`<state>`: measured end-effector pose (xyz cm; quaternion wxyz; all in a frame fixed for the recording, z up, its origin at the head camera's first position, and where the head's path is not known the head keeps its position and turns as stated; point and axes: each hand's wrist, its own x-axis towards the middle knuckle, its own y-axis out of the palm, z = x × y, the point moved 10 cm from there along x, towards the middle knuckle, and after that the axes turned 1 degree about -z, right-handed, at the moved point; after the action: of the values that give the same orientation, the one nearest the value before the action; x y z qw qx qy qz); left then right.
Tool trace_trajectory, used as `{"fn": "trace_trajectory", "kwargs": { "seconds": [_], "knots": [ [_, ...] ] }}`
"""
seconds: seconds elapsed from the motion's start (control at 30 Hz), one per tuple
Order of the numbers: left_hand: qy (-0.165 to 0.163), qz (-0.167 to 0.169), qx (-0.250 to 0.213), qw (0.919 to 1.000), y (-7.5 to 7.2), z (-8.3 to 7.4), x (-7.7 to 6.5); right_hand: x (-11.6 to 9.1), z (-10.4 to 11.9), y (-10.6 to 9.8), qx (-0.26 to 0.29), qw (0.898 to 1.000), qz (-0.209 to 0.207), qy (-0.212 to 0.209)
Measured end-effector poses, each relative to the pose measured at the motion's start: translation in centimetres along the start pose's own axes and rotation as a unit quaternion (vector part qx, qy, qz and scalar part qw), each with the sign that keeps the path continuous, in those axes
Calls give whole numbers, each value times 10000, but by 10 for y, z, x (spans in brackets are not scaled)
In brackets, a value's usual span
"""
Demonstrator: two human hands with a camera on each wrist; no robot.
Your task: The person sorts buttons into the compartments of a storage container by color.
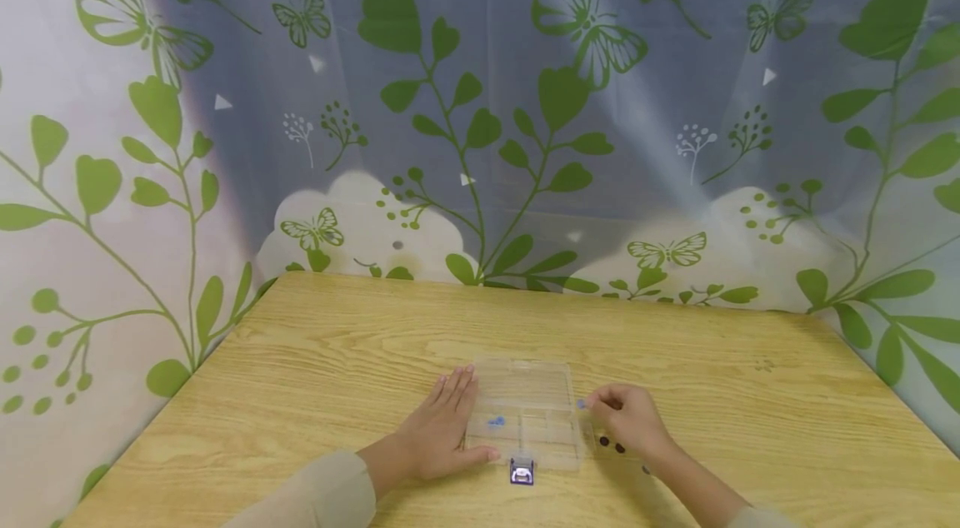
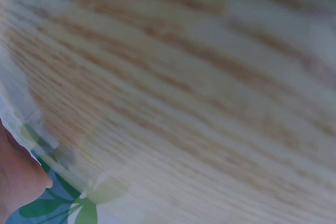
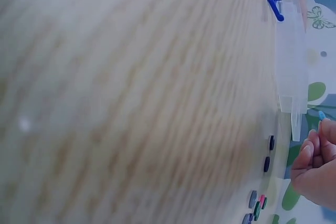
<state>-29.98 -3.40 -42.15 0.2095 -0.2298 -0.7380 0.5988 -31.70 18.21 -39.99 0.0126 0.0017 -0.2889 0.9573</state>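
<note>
A clear plastic compartment box (image 1: pixel 525 385) lies with its lid open on the wooden table. My left hand (image 1: pixel 444 432) rests at its left side, fingers straight, thumb along the front edge. Several small blue pieces (image 1: pixel 497 421) sit in the left compartment. Just beyond the box's right edge, my right hand (image 1: pixel 633 424) pinches a small blue button-like piece (image 3: pixel 322 115) between thumb and fingertips. Two black buttons (image 1: pixel 612 445) lie beneath that hand. At the box's front is a blue-purple clasp (image 1: pixel 522 472). Only a bit of the left hand (image 2: pixel 21 179) appears in the left wrist view.
In the right wrist view, several buttons in grey (image 3: pixel 253 199), green (image 3: pixel 256 211) and pink lie on the table to the right of the box. A patterned curtain (image 1: pixel 480 95) hangs behind the table's far edge (image 1: pixel 525 288).
</note>
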Motion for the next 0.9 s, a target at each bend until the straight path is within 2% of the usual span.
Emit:
{"fn": "trace_trajectory", "kwargs": {
  "seconds": [0.47,0.9],
  "knots": [
    [24,-53,-18,10000,-1,-1,-1,-1,10,8,58,9999,42,-142],
    [15,-21,33,10000,0,-1,0,1,19,17,221,9998,-1,-17]
  ]
}}
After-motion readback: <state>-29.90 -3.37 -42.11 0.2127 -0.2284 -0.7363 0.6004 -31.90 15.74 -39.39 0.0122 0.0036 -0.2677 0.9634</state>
